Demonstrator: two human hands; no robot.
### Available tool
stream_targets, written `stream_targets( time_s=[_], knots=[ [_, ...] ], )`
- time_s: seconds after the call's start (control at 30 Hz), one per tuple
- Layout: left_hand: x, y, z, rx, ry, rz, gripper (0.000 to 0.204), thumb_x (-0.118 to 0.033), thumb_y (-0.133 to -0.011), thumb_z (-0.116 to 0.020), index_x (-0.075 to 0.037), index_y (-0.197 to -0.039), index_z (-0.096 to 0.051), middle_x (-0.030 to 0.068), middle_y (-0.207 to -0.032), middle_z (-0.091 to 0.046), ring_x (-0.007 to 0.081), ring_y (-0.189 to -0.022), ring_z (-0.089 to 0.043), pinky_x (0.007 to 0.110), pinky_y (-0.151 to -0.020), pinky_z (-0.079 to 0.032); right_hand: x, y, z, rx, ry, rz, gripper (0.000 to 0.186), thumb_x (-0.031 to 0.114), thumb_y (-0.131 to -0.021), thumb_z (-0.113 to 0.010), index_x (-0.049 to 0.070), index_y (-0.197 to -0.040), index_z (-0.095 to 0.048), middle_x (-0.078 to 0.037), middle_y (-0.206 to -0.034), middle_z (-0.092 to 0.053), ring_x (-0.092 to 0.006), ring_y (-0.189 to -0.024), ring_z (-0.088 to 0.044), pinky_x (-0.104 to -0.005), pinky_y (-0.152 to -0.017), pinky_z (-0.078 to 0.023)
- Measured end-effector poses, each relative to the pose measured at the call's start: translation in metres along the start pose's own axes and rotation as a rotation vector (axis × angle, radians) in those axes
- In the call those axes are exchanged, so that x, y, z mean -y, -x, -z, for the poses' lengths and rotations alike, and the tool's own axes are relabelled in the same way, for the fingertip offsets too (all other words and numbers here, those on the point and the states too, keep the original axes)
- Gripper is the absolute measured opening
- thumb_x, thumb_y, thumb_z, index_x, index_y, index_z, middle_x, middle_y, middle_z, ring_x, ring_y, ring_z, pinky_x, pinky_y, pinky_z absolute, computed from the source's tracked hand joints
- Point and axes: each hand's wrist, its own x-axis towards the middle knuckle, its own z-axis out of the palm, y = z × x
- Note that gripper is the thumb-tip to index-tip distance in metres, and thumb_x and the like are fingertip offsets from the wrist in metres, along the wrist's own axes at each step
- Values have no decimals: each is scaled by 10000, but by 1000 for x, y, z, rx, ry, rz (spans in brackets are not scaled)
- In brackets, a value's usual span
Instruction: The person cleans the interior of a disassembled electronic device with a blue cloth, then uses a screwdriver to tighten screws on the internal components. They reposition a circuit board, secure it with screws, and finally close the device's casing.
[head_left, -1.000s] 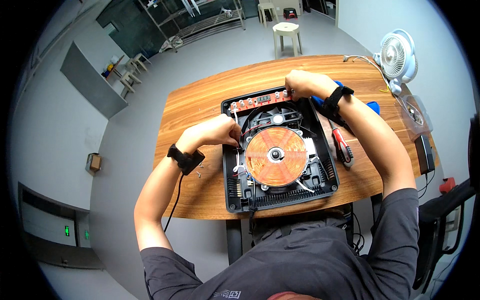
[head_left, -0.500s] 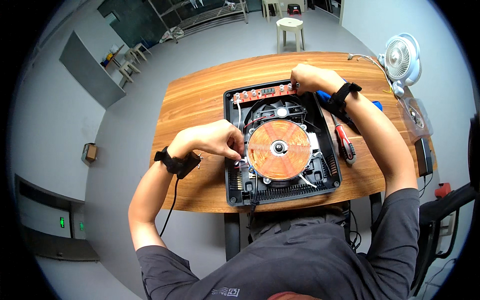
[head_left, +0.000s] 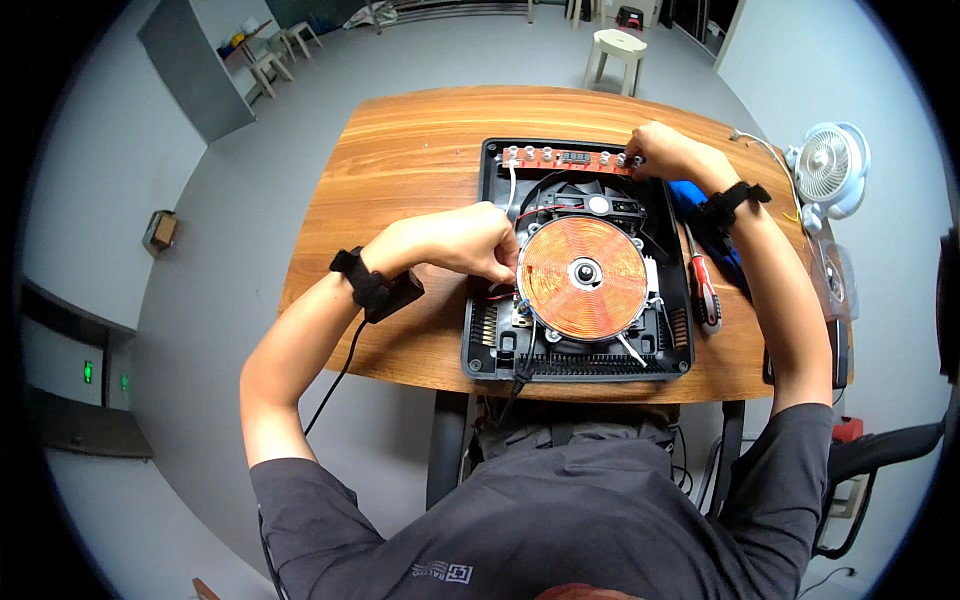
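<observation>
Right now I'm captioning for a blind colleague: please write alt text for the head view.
A person's left hand is at the left edge of a round orange coil inside an open black housing on a wooden table, while the right hand is at the right end of a red circuit board. A screwdriver lies right of the housing.

White square emblem with lettering [head_left: 443, 573] on dark-grey fabric T-shirt [head_left: 560, 500], near side of brown wood-grain table [head_left: 400, 150]. Left of table: two green-lit rectangular signs [head_left: 88, 372] at dark-framed wall opening [head_left: 70, 310] (symbols too small to read).
</observation>
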Motion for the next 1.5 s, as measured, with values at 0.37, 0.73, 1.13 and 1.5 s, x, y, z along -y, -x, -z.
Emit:
stream_targets(
  time_s=[0.37, 0.73, 1.13, 1.5],
  knots=[
    [4, 1, -14, -117, -81, -39, 138, -111, -753, -739, 21, -792, -731, 151, -718, -713, 234, -646, -695, 347, -617, -537, 1, 2, 5, 4, 57, 1, 316, 176, -748, -794, 39, -1030, -764, -202, -949, -735, -346, -899, -704, -406, -818, -559],
    [7, 2, -14, -93, -77, -44, 136, -106, -752, -740, 22, -795, -735, 156, -707, -708, 237, -636, -693, 340, -615, -544, 6, -2, 8, 39, 81, 1, 331, 169, -747, -787, 28, -1045, -756, -206, -924, -728, -336, -879, -705, -398, -792, -559],
    [7, 5, -20, -153, -145, -154, 110, -86, -756, -734, 5, -818, -735, 178, -721, -699, 300, -658, -695, 366, -619, -548, 4, 1, 6, 14, 54, 29, 338, 149, -741, -791, 31, -1056, -756, -211, -924, -729, -341, -859, -707, -396, -785, -559],
    [2, 7, -21, -171, -104, -69, 148, -127, -776, -761, 14, -811, -734, 173, -709, -698, 282, -649, -698, 368, -615, -541, 5, 0, 6, 17, 60, 14, 333, 147, -737, -787, 29, -1048, -759, -209, -900, -728, -331, -840, -708, -395, -776, -554]
  ],
)
